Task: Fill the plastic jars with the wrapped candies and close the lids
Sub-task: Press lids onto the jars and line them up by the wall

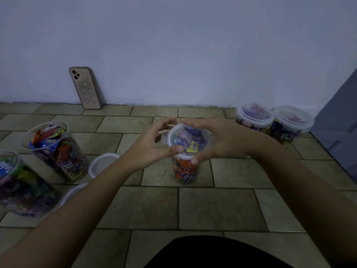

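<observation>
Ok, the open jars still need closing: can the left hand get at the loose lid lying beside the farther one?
Probably yes. The loose lid lies uncovered on the floor just beside the left forearm. But the left hand now grips the middle jar's lid and must let go first.

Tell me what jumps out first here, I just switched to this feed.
The left hand and right hand curl round the clear lid on the candy-filled centre jar, thumbs at its near edge. At left, two full open jars stand beside loose lids. Two closed jars sit far right by the wall, and a phone leans on it, back left.
</observation>
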